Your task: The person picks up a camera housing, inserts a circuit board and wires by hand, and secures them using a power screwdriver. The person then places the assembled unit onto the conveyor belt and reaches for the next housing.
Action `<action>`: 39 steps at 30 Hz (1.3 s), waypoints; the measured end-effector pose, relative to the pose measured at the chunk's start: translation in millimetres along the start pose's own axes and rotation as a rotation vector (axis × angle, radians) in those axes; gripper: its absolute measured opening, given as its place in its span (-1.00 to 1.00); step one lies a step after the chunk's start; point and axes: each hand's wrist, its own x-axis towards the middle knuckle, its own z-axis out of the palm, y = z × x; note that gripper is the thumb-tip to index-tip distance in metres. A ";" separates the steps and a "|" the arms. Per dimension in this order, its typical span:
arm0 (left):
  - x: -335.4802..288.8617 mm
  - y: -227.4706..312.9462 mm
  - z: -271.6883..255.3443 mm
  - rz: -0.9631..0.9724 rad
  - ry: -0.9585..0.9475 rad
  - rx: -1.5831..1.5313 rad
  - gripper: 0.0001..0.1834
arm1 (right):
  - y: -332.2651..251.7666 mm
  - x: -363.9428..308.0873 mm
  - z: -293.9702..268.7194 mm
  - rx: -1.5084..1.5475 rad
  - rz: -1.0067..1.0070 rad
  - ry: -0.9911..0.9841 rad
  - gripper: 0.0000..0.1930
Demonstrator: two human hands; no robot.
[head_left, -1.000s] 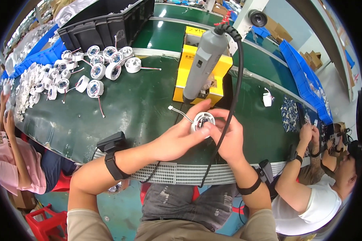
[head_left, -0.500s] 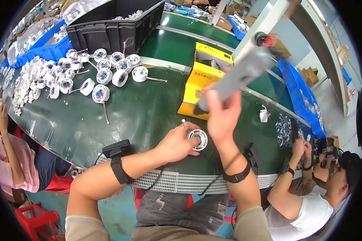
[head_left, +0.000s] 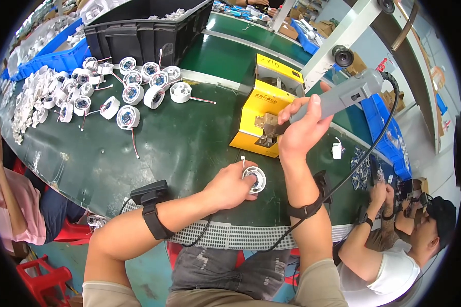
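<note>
My left hand [head_left: 227, 187] holds a round white part [head_left: 260, 180]; my right hand [head_left: 302, 134], farther out, holds a grey corded tool [head_left: 344, 97] near a yellow box [head_left: 264, 100]. Beyond my left hand, more white parts [head_left: 128, 116] lie on the green counter [head_left: 179, 146].

Bright, even light; white glare streaks the green surface [head_left: 230, 53] just right of the black bin [head_left: 143, 43]. Below the bin, the table [head_left: 179, 138] has a dull sheen. Fisheye distortion bends edges toward black corners.
</note>
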 end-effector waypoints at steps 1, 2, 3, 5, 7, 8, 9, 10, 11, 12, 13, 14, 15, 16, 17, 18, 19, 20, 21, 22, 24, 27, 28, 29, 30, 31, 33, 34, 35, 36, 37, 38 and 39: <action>-0.5 1.1 -0.4 -0.008 -0.005 0.001 -0.63 | 0.9 -0.8 0.3 0.000 0.002 -0.002 -0.62; -0.4 1.4 -0.5 -0.015 -0.010 0.003 -0.63 | 1.8 -2.0 0.4 -0.013 -0.013 -0.011 -0.62; 0.4 0.9 -0.3 -0.017 -0.009 0.002 -0.63 | 2.5 -3.1 0.1 -0.026 -0.027 -0.020 -0.62; 1.0 -0.8 -0.4 -0.004 0.043 -0.024 -0.63 | 3.0 -4.8 0.5 -0.031 -0.035 -0.032 -0.61; -1.0 1.1 -0.9 -0.007 0.047 -0.026 -0.63 | 3.3 -6.1 -0.2 -0.035 -0.042 -0.042 -0.61; -1.4 1.5 -1.3 -0.007 0.048 -0.027 -0.62 | 3.6 -6.8 -1.0 -0.026 -0.054 -0.052 -0.61; -0.7 0.8 -1.5 -0.011 0.052 -0.028 -0.62 | 4.1 -7.7 -1.3 -0.016 -0.065 -0.060 -0.62; -0.1 0.5 -0.3 -0.012 0.044 -0.029 -0.62 | 3.6 -7.8 -1.7 -0.018 -0.061 -0.059 -0.62; 0.3 0.1 0.6 -0.012 0.037 -0.030 -0.62 | 3.4 -7.3 -1.9 -0.017 -0.051 -0.053 -0.62; 0.6 -0.1 0.7 -0.016 0.035 -0.031 -0.62 | 3.4 -6.8 -2.3 -0.017 -0.042 -0.047 -0.63; -0.2 0.9 0.8 -0.011 0.041 -0.042 -0.62 | 3.8 -6.2 -2.8 -0.020 -0.040 -0.044 -0.63; -0.7 1.7 0.9 -0.006 0.047 -0.053 -0.62 | 5.7 -6.0 -3.5 -0.030 -0.041 -0.073 -0.64; 2.0 -1.5 0.2 0.013 0.039 -0.079 -0.62 | 5.0 -6.7 -4.4 -0.041 -0.042 -0.101 -0.64; 2.1 -0.9 -0.6 0.009 0.036 -0.080 -0.62 | 2.4 -9.3 -4.2 -0.045 -0.040 -0.099 -0.64; 2.5 0.4 -1.4 0.012 0.047 -0.081 -0.61 | -1.4 -12.2 -3.8 -0.015 -0.019 -0.105 -0.63; 2.2 1.1 -1.7 0.015 0.057 -0.082 -0.61 | -4.8 -15.3 -4.7 0.014 0.001 -0.110 -0.63; 2.4 1.4 -1.7 0.016 0.053 -0.085 -0.61 | -7.0 -20.2 -9.7 0.013 0.033 -0.114 -0.60; 2.2 1.7 -1.6 0.019 0.054 -0.077 -0.61 | -11.1 -26.8 -13.1 0.008 0.032 -0.114 -0.60; 2.0 2.0 -1.6 0.023 0.055 -0.069 -0.62 | -15.5 -34.3 -15.9 0.062 0.076 -0.096 -0.58; 1.1 1.0 -1.3 0.022 0.060 -0.062 -0.62 | -19.4 -42.9 -19.9 0.119 0.125 -0.077 -0.57; 2.2 0.4 -1.7 0.017 0.063 -0.066 -0.63 | -24.5 -56.6 -27.4 0.109 0.172 -0.091 -0.53; 2.7 1.1 -1.8 0.017 0.060 -0.057 -0.65 | -28.1 -66.5 -28.8 0.142 0.209 -0.101 -0.51; 2.5 1.3 -1.7 0.018 0.061 -0.055 -0.65 | -28.7 -67.1 -28.5 0.141 0.206 -0.097 -0.51; 2.8 0.5 -1.7 0.018 0.058 -0.052 -0.65 | -29.3 -67.5 -27.7 0.126 0.200 -0.107 -0.51; 3.8 -0.9 -2.0 0.015 0.048 -0.062 -0.65 | -29.8 -68.0 -27.1 0.111 0.194 -0.116 -0.51; 4.0 -1.9 -1.9 0.012 0.043 -0.073 -0.65 | -29.3 -68.9 -27.2 0.113 0.195 -0.116 -0.51; 2.7 -1.2 -1.9 0.011 0.041 -0.062 -0.65 | -27.7 -71.0 -27.4 0.118 0.196 -0.131 -0.50; 1.4 -0.8 -2.3 0.010 0.038 -0.052 -0.64 | -27.3 -72.0 -26.8 0.119 0.200 -0.130 -0.50; 0.8 -0.6 -2.7 0.006 0.041 -0.053 -0.64 | -26.9 -72.8 -25.9 0.125 0.204 -0.133 -0.50; 0.5 -0.5 -3.3 0.009 0.032 -0.059 -0.64 | -26.0 -73.9 -25.2 0.130 0.208 -0.135 -0.50; 0.5 0.1 -3.7 0.013 0.022 -0.064 -0.65 | -25.2 -74.7 -24.8 0.130 0.212 -0.134 -0.50; 0.4 0.4 -4.4 0.009 0.022 -0.065 -0.65 | -24.3 -75.6 -24.5 0.119 0.210 -0.146 -0.50; 0.4 0.5 -4.9 0.019 0.017 -0.049 -0.64 | -23.3 -76.4 -24.4 0.109 0.207 -0.158 -0.51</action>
